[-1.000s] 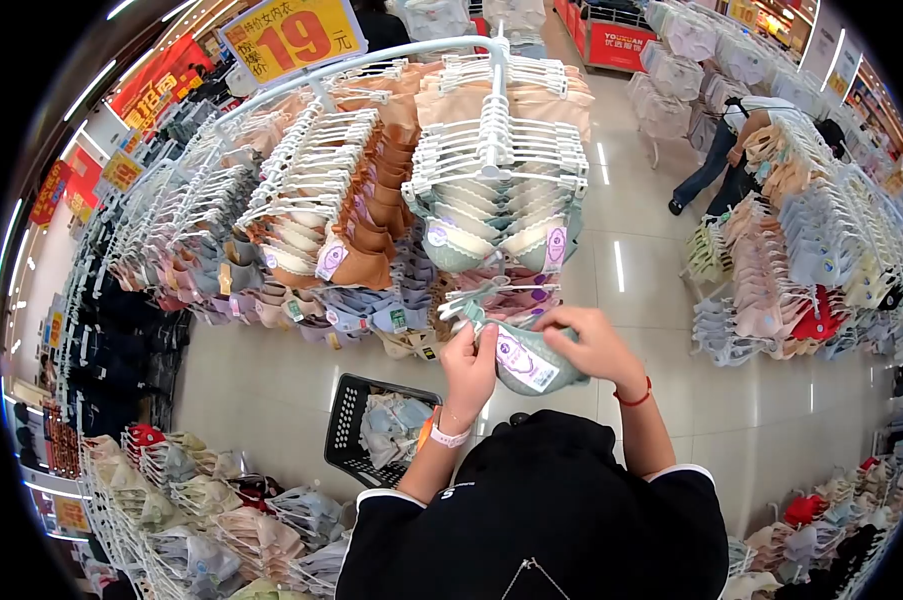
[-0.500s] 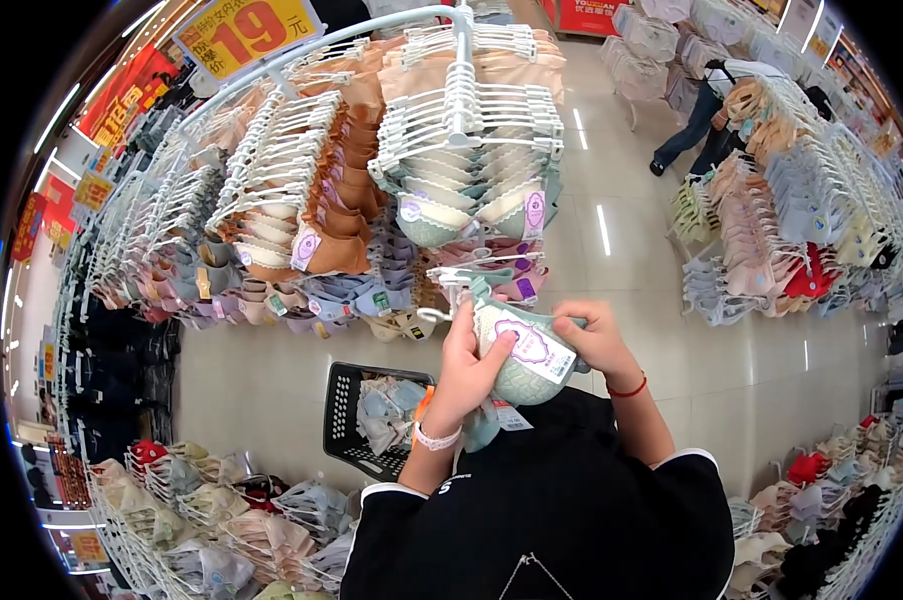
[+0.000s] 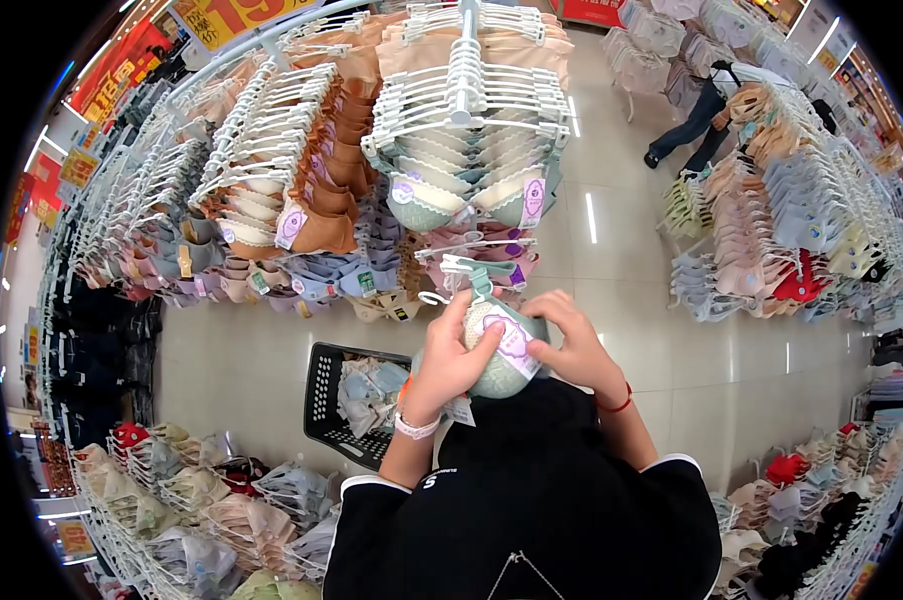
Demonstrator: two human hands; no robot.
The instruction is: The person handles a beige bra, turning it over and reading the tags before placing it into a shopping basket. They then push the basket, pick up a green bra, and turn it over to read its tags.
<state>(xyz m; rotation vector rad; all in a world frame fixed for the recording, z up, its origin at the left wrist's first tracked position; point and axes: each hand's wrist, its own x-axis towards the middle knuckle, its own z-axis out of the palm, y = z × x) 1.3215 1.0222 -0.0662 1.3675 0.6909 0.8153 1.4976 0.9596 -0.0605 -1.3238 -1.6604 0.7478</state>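
Observation:
A pale green and cream bra (image 3: pixel 498 378) on a white hanger (image 3: pixel 463 266) is in front of my chest. My left hand (image 3: pixel 451 352) grips its left side, the thumb pressed on the cup beside a white and purple tag (image 3: pixel 514 344). At the other side my right hand (image 3: pixel 577 348) is closed on the bra, its thumb at the tag's right edge and its fingers curled over the cup. Some of the fingers are hidden behind the fabric. A second white tag (image 3: pixel 460 410) dangles below my left hand.
Just ahead stands a rack with similar green bras (image 3: pixel 463 200) and brown bras (image 3: pixel 321 230). A black basket (image 3: pixel 320 395) holding garments is on the floor to my left. More racks are behind me and at right, where a person (image 3: pixel 693 125) stands.
My right hand has moved inward from the bra's outer edge to the tag, and the cups look more folded together. The view has shifted slightly, so the racks appear higher.

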